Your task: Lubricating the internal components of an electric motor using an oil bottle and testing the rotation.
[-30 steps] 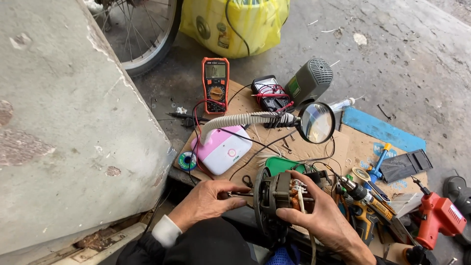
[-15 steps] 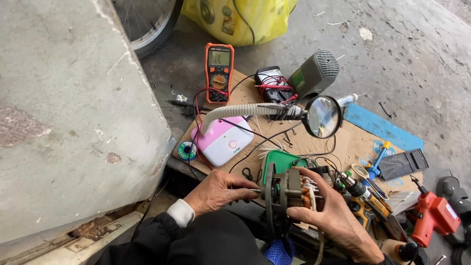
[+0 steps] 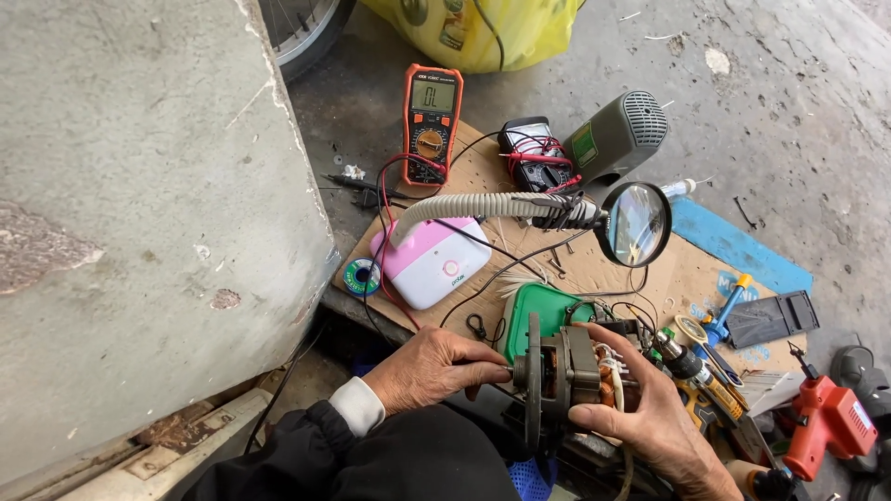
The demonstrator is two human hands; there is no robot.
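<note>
motor: near centre, over lap | right hand: fingers wrapped round motor body | left hand: fingers pinching motor shaft | green case just behind, magnifier farther

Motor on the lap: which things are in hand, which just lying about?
In hand: electric motor, left hand at its shaft end, right hand around its body.
Lying about: orange multimeter, magnifier lamp, solder spool, red tool.
</note>
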